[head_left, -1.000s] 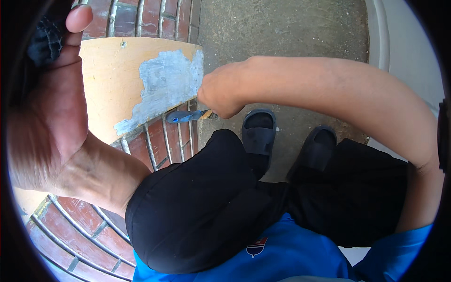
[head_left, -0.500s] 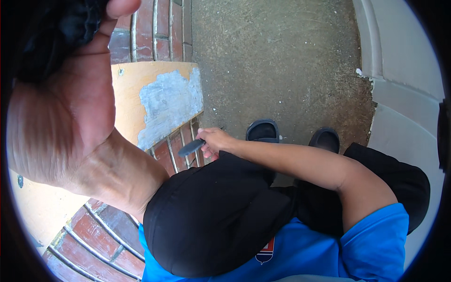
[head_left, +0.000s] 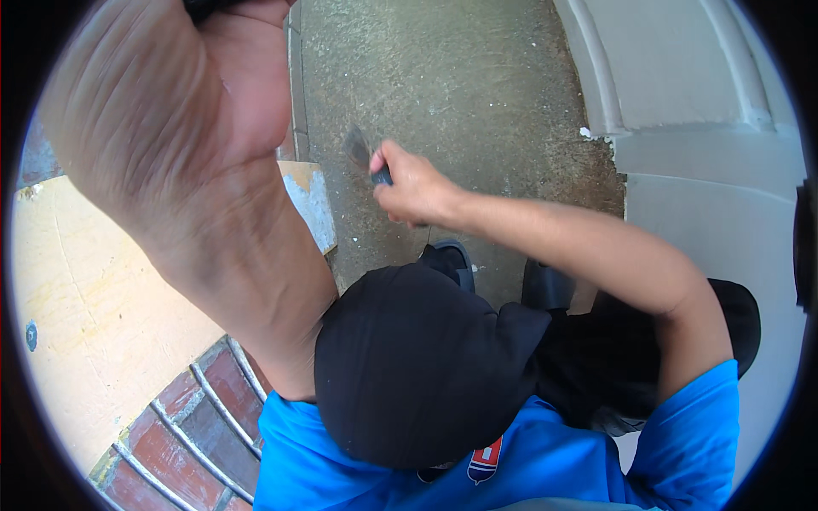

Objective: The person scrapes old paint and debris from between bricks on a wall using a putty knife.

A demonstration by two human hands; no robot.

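My left hand (head_left: 170, 94) is raised large at the upper left, palm and wrist close to view. A bit of black cloth (head_left: 204, 7) shows against its palm at the top edge; the fingers are mostly out of frame. Near the middle, my right hand (head_left: 416, 186) is closed around the dark handle of a putty knife (head_left: 358, 146). Its greyish blade, somewhat smeared by motion, points up and to the left over the concrete floor. The knife appears apart from the cream wall panel (head_left: 111, 264).
A grey-blue bare patch (head_left: 313, 204) marks the panel's right end. Reddish brick tiles (head_left: 183, 443) with pale joints lie below it. My black-trousered knee (head_left: 426, 366) and dark sandals (head_left: 548, 285) are beneath. A pale grey wall (head_left: 707, 230) borders the concrete floor (head_left: 452, 77) on the right.
My right hand has swung up and away from the brick wall with the putty knife, whose blade now points upward. My left hand sits higher in view, showing less black cloth.
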